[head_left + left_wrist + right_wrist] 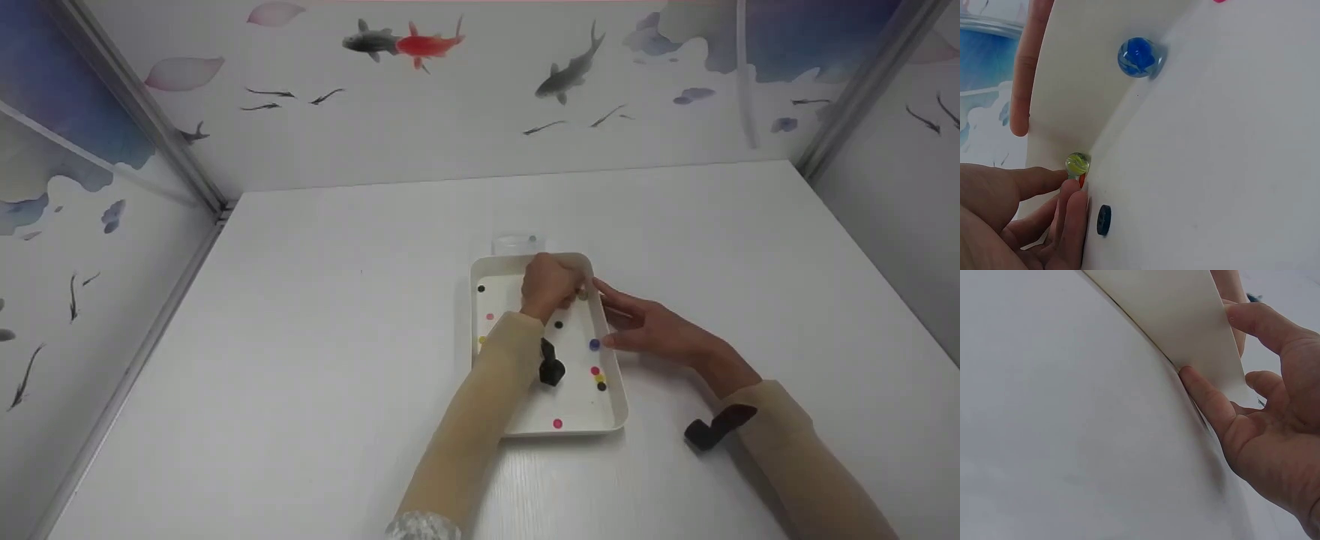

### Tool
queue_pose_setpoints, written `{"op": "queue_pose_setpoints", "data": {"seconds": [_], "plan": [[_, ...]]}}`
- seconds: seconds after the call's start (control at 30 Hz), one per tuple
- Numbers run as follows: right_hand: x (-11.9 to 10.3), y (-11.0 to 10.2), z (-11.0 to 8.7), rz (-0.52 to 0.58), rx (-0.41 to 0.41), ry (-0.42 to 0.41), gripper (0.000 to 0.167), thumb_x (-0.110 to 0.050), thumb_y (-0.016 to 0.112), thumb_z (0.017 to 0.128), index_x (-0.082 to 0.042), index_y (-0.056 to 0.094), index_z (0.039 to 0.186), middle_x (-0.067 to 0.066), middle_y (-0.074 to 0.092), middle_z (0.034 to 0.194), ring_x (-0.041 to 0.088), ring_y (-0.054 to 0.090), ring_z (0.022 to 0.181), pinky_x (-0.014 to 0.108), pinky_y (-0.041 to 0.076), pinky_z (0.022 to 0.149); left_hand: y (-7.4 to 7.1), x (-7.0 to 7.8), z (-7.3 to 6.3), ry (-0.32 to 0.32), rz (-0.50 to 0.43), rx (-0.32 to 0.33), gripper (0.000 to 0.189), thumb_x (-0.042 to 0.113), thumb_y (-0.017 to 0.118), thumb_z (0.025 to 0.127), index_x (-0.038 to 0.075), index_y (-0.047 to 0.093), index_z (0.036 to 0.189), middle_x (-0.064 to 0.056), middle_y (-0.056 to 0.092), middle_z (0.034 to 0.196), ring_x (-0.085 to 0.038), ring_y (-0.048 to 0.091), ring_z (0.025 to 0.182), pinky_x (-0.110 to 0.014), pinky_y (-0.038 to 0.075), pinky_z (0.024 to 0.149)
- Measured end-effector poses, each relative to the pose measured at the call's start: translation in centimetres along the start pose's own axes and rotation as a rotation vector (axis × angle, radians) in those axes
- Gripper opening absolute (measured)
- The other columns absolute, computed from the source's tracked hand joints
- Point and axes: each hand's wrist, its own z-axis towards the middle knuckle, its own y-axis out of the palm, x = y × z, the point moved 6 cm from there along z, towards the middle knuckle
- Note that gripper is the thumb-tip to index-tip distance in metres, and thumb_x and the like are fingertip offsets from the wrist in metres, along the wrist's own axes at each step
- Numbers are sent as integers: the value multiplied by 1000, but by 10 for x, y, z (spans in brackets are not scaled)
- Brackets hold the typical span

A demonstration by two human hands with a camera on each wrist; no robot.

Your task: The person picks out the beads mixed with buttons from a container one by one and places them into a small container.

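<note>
My left hand point(549, 283) reaches down into the far right corner of a cream rectangular tray point(525, 433). In the left wrist view its thumb and fingertips pinch at a clear glass marble point(1077, 163) with yellow-green swirls, against the tray wall; a small red bit shows just below the marble. A black button point(1104, 219) lies close to those fingers. Along the outside of the tray's right wall, my right hand point(660, 330) rests with its fingers extended, fingertips point(1188, 374) touching the wall. Inside that wall lies a blue glass marble point(1139, 57).
Behind the tray stands a small clear container point(517, 244) with a small grey piece at its right. Pink pieces point(557, 424), yellow pieces point(599, 379) and more black pieces point(481, 289) are scattered in the tray. Printed panels point(480, 127) wall in the white table point(300, 337).
</note>
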Motion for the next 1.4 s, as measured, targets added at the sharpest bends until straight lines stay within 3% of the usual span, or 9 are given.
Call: {"op": "queue_pose_setpoints", "data": {"seconds": [0.77, 1.07, 1.4], "plan": [[-1, 0, 3, -26, 4, 1, 89, -35, 74, 90, -40, 17, 159, 4, 20, 168, 33, 25, 154, 64, 22, 121, -3, 3, -4, 26, -34, -14, 20, 13, 73, 84, 13, 63, 67, 4, 55, 58, -10, 53, 51, -19, 44, 44], [2, -1, 2, -2, 13, 27, 92, -35, 75, 89, -36, 17, 160, 2, 21, 168, 31, 27, 153, 61, 22, 123, -4, 0, -1, -54, -77, -23, 21, 13, 71, 83, 13, 58, 67, 2, 57, 57, -12, 56, 50, -21, 48, 46], [4, -1, 1, -7, 17, 46, 92, -36, 74, 89, -36, 16, 160, 5, 19, 169, 34, 24, 154, 63, 19, 123, -7, -1, 1, -107, -55, -58, 21, 8, 70, 83, 11, 55, 68, 0, 56, 55, -11, 57, 50, -21, 53, 48]]}}
